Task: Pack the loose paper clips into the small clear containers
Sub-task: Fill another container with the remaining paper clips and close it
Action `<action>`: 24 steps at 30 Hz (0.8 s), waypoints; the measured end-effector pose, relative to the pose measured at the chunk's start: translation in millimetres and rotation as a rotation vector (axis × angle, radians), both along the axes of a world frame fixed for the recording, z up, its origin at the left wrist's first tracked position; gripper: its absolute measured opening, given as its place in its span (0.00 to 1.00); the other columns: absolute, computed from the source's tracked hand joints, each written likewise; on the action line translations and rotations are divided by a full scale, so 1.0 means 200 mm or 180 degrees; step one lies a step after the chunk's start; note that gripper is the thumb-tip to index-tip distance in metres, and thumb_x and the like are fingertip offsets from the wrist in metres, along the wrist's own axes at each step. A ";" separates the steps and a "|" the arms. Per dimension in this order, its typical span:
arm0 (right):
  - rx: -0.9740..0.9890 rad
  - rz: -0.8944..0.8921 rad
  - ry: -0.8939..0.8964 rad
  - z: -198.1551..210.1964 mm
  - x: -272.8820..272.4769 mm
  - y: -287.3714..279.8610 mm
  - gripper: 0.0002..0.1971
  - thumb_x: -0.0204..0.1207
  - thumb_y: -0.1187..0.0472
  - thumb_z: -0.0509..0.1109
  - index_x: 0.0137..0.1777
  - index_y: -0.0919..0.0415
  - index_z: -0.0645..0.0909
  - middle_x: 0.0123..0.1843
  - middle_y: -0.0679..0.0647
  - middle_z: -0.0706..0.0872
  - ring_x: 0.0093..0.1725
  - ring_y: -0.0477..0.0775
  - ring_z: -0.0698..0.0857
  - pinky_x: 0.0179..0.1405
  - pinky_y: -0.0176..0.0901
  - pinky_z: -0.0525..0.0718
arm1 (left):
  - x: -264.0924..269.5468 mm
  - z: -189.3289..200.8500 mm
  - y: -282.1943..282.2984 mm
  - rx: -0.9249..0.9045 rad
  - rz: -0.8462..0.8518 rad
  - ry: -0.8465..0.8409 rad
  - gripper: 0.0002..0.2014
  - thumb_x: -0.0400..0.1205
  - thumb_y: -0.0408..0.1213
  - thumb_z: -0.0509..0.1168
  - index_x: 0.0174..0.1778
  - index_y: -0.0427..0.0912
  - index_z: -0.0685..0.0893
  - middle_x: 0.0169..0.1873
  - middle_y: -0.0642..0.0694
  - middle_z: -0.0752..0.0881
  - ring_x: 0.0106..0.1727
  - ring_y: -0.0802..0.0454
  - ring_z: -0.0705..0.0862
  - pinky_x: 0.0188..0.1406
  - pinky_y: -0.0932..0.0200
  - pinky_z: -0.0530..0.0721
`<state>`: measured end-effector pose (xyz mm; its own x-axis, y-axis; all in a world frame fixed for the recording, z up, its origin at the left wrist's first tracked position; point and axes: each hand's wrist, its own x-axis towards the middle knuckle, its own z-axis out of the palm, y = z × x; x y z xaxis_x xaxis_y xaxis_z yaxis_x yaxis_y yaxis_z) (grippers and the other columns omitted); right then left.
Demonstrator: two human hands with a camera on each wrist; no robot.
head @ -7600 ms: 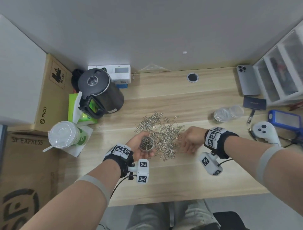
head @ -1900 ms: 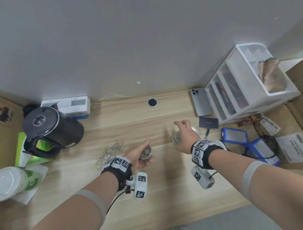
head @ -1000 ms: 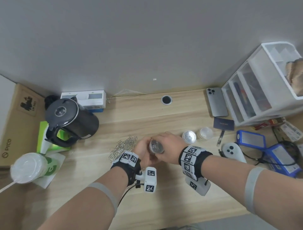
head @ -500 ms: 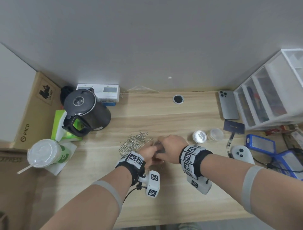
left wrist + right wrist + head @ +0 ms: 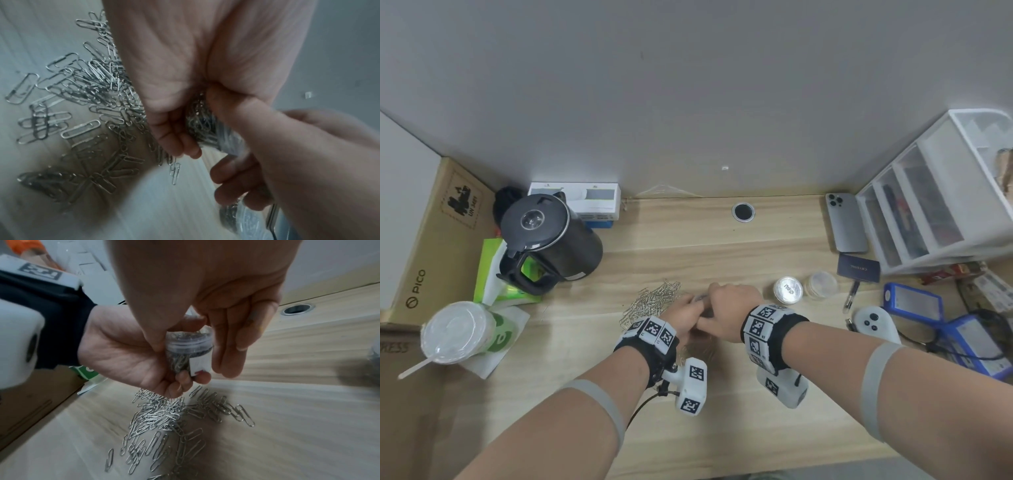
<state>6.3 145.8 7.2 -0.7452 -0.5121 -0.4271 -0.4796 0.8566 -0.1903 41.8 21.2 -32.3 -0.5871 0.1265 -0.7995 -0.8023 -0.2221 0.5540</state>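
Fingers of the left hand (image 5: 131, 353) curl round one small clear container (image 5: 188, 352), gripping its lower body; the right hand (image 5: 216, 293) comes down on it from above, thumb and fingers pinching the clear lid (image 5: 189, 337) at its top. The container is held upright above the desk and is packed with paper clips.

Items noted, largest first:
- One wooden desk (image 5: 722, 257).
- One white drawer unit (image 5: 941, 192), far right.
- One black kettle (image 5: 551, 240), far left.
- One lidded cup (image 5: 457, 332) with straw, near left edge.
- One phone (image 5: 846, 222) lying flat beside the drawers.
- One loose heap of paper clips (image 5: 164, 417) on the desk directly below the hands; too many and too tangled to count.
- Two further small round containers (image 5: 788, 290) standing side by side, just right of the hands; the left one looks full of silver.
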 end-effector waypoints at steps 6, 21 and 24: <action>-0.0164 -0.0699 -0.0156 -0.04 -0.15 0.10 0.22 0.69 0.38 0.64 0.51 0.55 0.71 0.47 0.52 0.85 0.45 0.58 0.85 0.44 0.49 0.83 | -0.08 -0.01 0.05 0.0236 0.0069 -0.0099 0.29 0.78 0.58 0.73 0.67 0.38 0.83 0.54 0.34 0.89 0.50 0.38 0.88 0.55 0.41 0.90; 0.0351 -0.1251 0.0004 -0.21 -0.49 0.49 0.30 0.70 0.36 0.60 0.64 0.57 0.70 0.60 0.55 0.78 0.60 0.59 0.77 0.52 0.54 0.78 | -0.27 -0.09 0.04 -0.0325 0.0120 -0.0562 0.23 0.86 0.52 0.61 0.63 0.34 0.82 0.49 0.35 0.88 0.46 0.41 0.86 0.47 0.49 0.85; 0.0173 -0.1575 -0.0061 -0.16 -0.58 0.62 0.26 0.73 0.45 0.62 0.68 0.57 0.69 0.64 0.57 0.76 0.64 0.60 0.74 0.59 0.56 0.79 | -0.32 -0.08 0.10 -0.0311 0.0107 -0.0573 0.21 0.86 0.51 0.62 0.61 0.35 0.83 0.43 0.38 0.86 0.41 0.42 0.85 0.44 0.51 0.83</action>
